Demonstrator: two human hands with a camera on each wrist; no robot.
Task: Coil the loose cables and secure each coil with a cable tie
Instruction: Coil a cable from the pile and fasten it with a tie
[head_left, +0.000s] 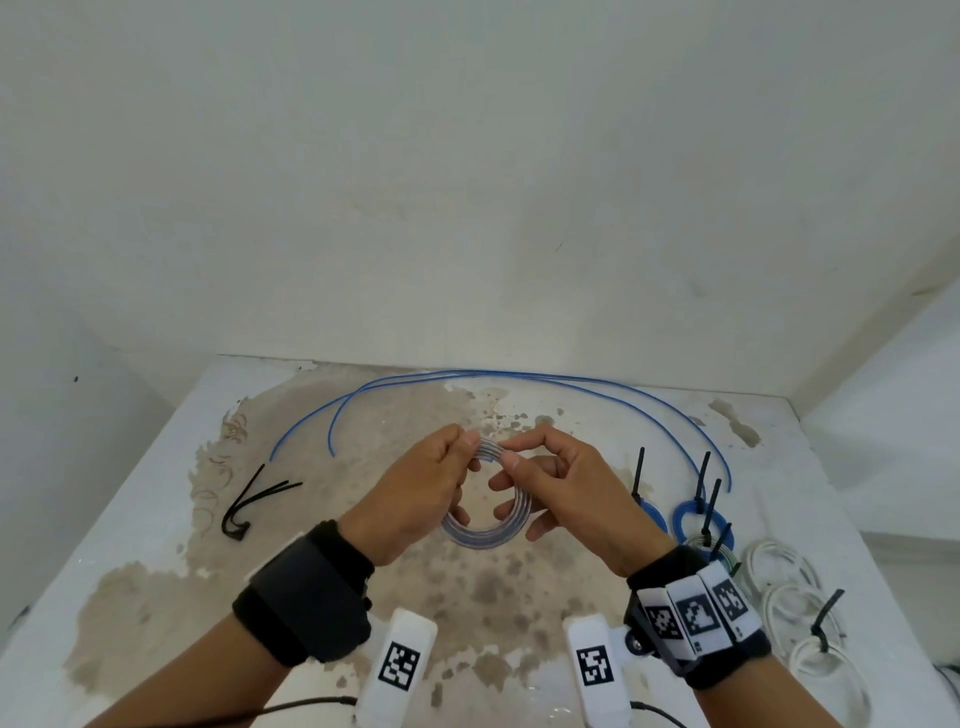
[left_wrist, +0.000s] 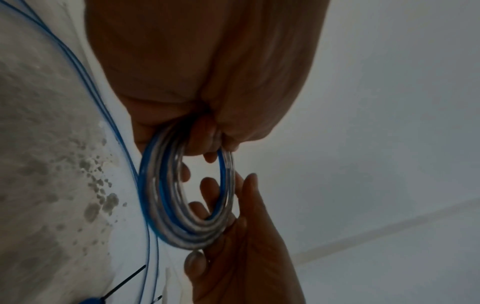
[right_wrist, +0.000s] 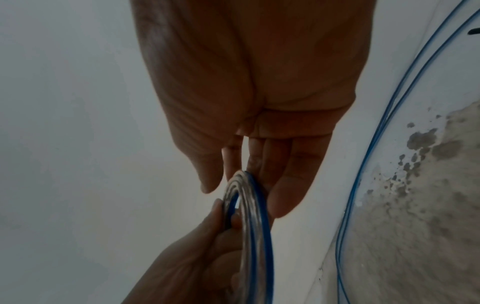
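Between both sets of fingers, the coil (head_left: 485, 512) hangs above the worktop (head_left: 156, 519): the left hand (head_left: 415, 493) pinches its top, the right hand (head_left: 566, 488) pinches alongside, likely keeping loops together. Beyond the fingertips, loose blue cable (head_left: 519, 375) waits; spare ties (head_left: 254, 501) lie left.

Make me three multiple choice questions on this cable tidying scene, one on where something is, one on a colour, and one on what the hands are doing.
1. Where do the spare black ties lie?
A. left side of the table
B. on the person's right wrist
C. inside the coil

2. What colour is the long loose cable at the back of the table?
A. red
B. blue
C. yellow

3. How is the coil held?
A. lying untouched
B. left hand only
C. both hands, right hand too

Answers: 1 A, they lie left of the hands; 2 B, it arcs blue; 3 C, both hands pinch it.
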